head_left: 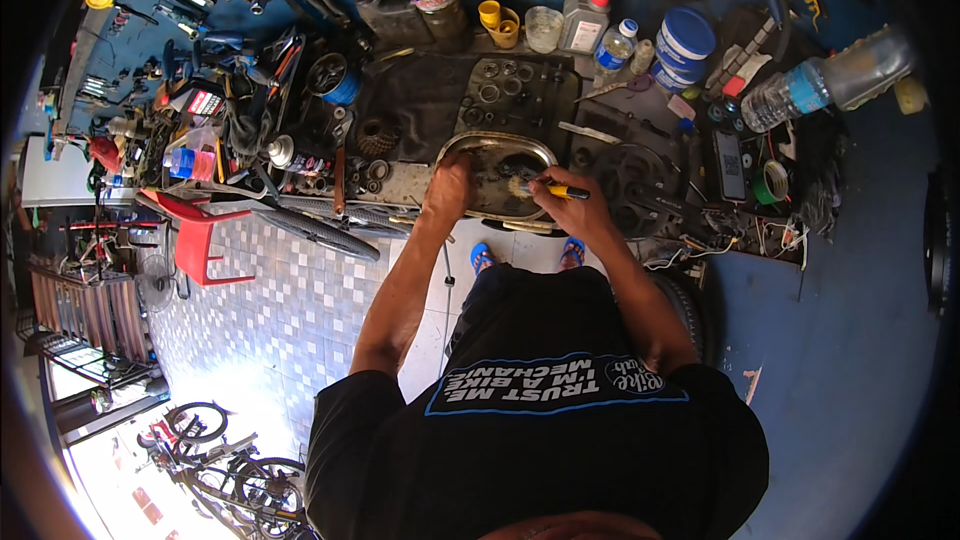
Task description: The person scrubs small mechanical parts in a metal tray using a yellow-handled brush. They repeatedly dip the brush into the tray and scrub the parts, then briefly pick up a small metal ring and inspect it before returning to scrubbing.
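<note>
At the front edge of the workbench sits a shallow metal tray point(500, 139) with dirty fluid and a dark part point(522, 164) in it. My right hand point(580, 205) grips a brush point(566, 191) with a yellow and black handle. Its pale bristles point left, down into the tray beside the dark part. Over the tray's left side, my left hand point(452, 180) is closed with the fingers curled inward; what they hold is hidden. Behind the tray, several ring-shaped parts point(490, 92) lie on a dark mat, and a cassette of sprockets point(377, 137) rests to the left.
A crankset point(640, 190) lies right of the tray, near a phone point(731, 165) and green tape point(771, 182). Bottles, a blue tub point(684, 40) and yellow cups point(503, 28) line the back. Tools crowd the left. A bicycle tyre point(325, 233) and red chair point(203, 240) stand below.
</note>
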Action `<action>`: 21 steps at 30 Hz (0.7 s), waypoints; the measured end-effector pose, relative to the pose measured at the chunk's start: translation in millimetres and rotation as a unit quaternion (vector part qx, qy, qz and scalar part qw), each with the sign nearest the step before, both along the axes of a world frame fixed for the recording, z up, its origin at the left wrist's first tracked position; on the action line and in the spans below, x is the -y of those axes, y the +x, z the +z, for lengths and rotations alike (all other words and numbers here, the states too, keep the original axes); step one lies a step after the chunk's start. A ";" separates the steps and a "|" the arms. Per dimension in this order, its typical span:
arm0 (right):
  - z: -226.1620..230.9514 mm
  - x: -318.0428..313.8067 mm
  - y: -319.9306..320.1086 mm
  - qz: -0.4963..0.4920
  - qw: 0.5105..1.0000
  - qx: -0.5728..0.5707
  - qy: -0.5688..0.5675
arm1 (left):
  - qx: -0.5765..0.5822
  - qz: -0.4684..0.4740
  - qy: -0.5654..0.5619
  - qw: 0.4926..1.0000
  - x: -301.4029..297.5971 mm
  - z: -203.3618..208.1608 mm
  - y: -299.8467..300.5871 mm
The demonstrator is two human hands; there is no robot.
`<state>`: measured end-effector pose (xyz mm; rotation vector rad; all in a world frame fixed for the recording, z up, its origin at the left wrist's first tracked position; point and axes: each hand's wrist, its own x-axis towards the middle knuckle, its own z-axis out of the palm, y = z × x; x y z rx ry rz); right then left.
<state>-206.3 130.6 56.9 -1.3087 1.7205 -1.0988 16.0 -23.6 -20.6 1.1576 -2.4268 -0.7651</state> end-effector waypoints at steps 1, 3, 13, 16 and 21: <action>0.2 0.5 1.3 0.002 1.000 0.003 -0.006 | -0.015 0.009 -0.020 1.000 1.2 -5.3 2.9; -1.0 1.5 3.1 0.003 1.000 0.009 -0.017 | -0.045 0.025 -0.058 0.997 4.7 -10.7 4.7; -21.1 26.4 -9.9 0.018 0.962 -0.263 -0.070 | -0.371 0.173 0.388 0.826 -1.6 14.5 -12.9; -11.7 40.1 -0.9 -0.011 0.996 -0.081 -0.023 | -0.399 0.189 0.403 0.802 -11.2 22.5 -22.0; 17.9 54.4 22.5 0.018 0.995 0.064 -0.075 | -0.382 0.152 0.336 0.847 -21.0 31.3 -32.4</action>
